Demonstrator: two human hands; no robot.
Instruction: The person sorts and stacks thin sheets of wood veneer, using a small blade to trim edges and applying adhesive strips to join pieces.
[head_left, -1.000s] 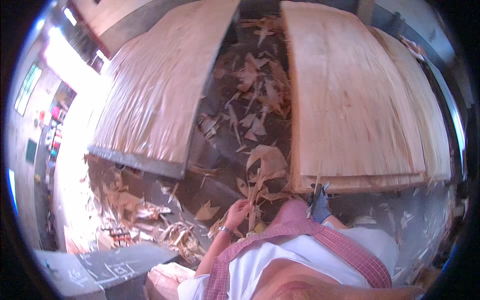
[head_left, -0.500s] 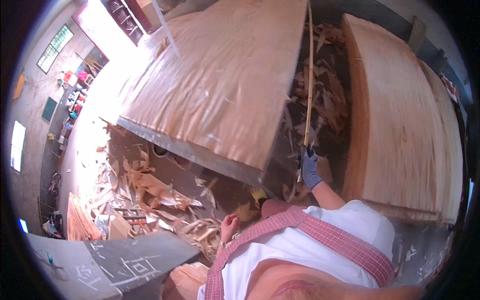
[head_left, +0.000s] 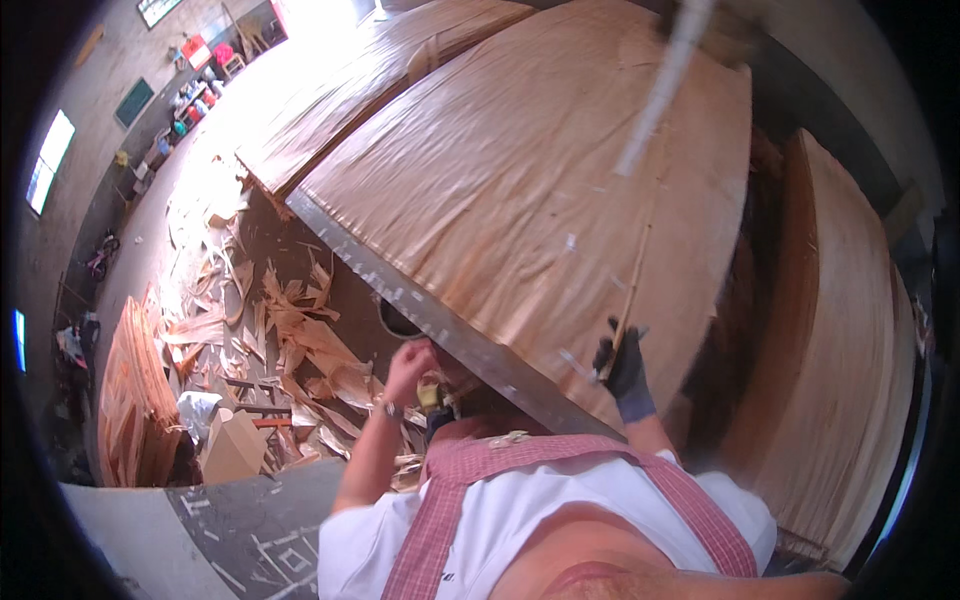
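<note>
A thin bamboo stick (head_left: 637, 270) slants over a broad stack of wood veneer sheets (head_left: 480, 220). My right hand (head_left: 626, 370), in a dark glove with a grey-blue cuff, grips the stick near its lower end at the stack's near right corner. Some gloved fingers point upward. My left hand (head_left: 408, 368) is bare, with a wristband, and its fingers are curled with no object visible in them. It hovers just off the grey front edge (head_left: 440, 325) beneath the stack, above the littered floor.
Another veneer stack (head_left: 370, 90) lies at far left, and a tall one (head_left: 840, 350) stands at right beyond a dark gap. Torn veneer scraps (head_left: 310, 345) litter the left floor beside a veneer bundle (head_left: 140, 390). A blurred white pole (head_left: 665, 90) crosses the upper right.
My view has shifted toward the right. The stick has gone from the gap beside the stack to over its top, still in my right hand. My left hand has risen and its fingers have curled.
</note>
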